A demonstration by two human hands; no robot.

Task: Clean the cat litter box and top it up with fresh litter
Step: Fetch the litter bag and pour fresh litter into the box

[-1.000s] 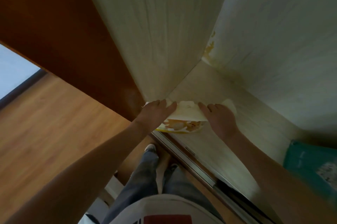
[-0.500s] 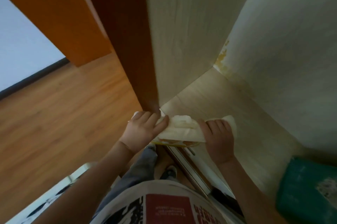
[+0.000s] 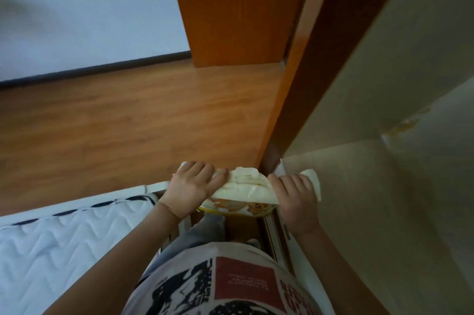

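Nearest the camera, a white T-shirt with black and red print [image 3: 230, 286] fills the bottom edge, grey trouser legs [image 3: 205, 232] below it. Both forearms reach forward and down. Left hand [image 3: 191, 186] grips the left end of a cream plastic bag with orange cat print along its lower side [image 3: 243, 191], fingers curled over the rolled top, thumb side hidden. Right hand [image 3: 295, 199] clamps the right end, fingers wrapped over, a flap of bag sticking out past them. This is presumably the fresh litter; the litter box itself is not in view, so the task is at the carrying stage. A white quilted mattress with dark piping [image 3: 64, 232] sits just left of the legs. The bag hangs at the sliding-door track [image 3: 272, 232], right by the edge of the dark brown wooden door frame [image 3: 320, 71]. Beyond, orange-brown laminate floor [image 3: 128, 114] runs to a pale blue wall [image 3: 89, 7]. Risks: the grip is only on the rolled top, so the heavy load could slip or the plastic tear and spill; the bag end may knock the frame edge; feet could catch on the track, with the bag blocking the view down.
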